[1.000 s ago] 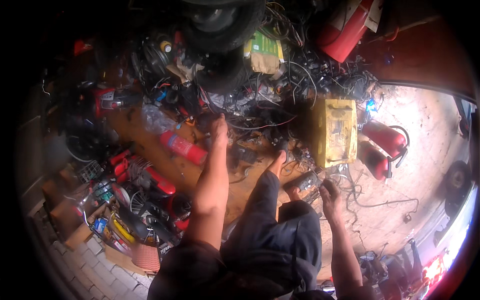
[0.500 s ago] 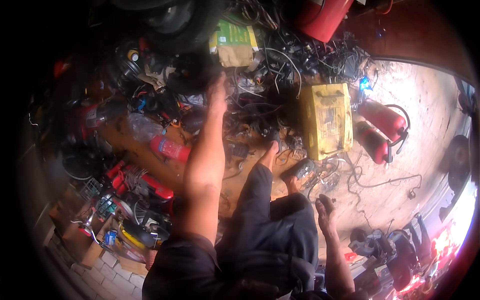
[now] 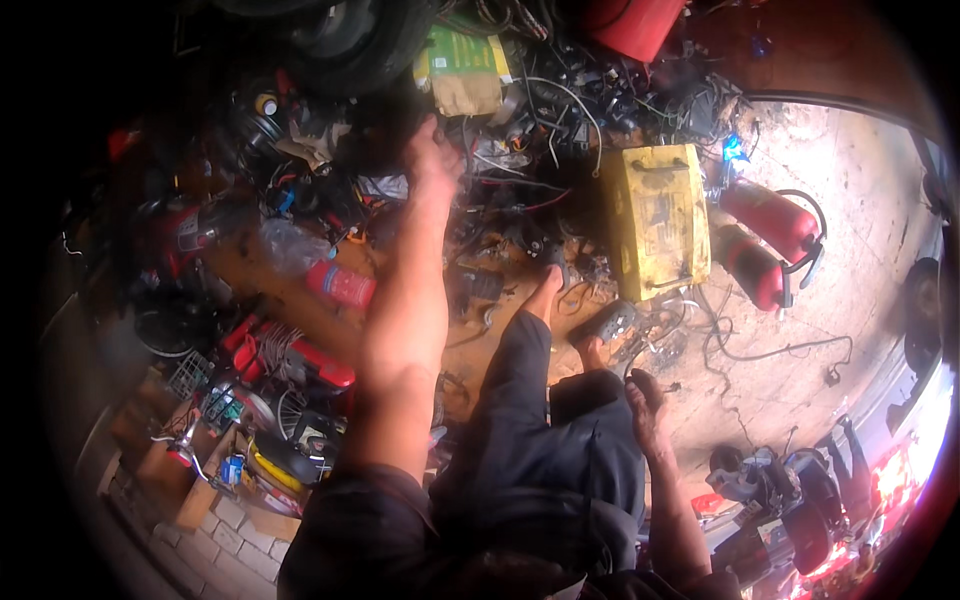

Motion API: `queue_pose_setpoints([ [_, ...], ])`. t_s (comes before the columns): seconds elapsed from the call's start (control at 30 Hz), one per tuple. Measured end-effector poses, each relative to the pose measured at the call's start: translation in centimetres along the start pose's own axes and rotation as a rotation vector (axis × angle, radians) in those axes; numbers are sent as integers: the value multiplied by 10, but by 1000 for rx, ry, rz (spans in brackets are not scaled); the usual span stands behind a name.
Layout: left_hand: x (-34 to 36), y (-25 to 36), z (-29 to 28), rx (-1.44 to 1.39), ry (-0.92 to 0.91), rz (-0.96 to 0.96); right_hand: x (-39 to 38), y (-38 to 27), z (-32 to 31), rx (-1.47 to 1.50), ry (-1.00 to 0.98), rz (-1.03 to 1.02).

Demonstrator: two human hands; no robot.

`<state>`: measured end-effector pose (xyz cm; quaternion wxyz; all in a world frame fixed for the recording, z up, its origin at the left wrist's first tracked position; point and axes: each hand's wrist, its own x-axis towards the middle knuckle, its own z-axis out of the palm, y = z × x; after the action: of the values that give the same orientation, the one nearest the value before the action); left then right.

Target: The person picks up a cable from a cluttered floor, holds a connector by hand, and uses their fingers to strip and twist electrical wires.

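Note:
My left arm stretches far forward, and my left hand (image 3: 432, 165) is over the dark heap of parts and cables, just below a green and yellow cardboard box (image 3: 468, 75). Its fingers merge with the dark clutter, so I cannot see whether they hold anything. My right hand (image 3: 650, 408) is beside my right knee with its fingers curled. Something dark shows at the fingertips, too unclear to name. Ahead of the knees stands a dirty yellow case (image 3: 658, 222) with dark handles.
Two red fire extinguishers (image 3: 768, 215) lie right of the case, and a smaller red cylinder (image 3: 342, 284) lies left of my arm. A loose cable (image 3: 790, 348) winds over the floor. A tyre (image 3: 385, 50) is at the top; bicycle parts (image 3: 285, 440) crowd the lower left.
The scene has shifted slightly in view, with the yellow case higher up. My left hand stays over the heap, its fingers turned a little. My right hand remains by the knee.

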<state>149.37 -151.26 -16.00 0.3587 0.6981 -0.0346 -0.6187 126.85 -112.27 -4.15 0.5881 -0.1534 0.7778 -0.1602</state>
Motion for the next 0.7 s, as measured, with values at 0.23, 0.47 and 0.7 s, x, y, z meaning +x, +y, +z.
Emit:
queue_pose_setpoints([
  [0.23,-7,-6,1,-28,35,36,-1,2,1,-5,19,-41],
  [0.47,36,-38,-96,44,-39,126,-1,-1,12,-28,-25,-37],
  [0.7,81,-160,-207,-36,373,-175,25,7,30,-93,-81,-57],
])
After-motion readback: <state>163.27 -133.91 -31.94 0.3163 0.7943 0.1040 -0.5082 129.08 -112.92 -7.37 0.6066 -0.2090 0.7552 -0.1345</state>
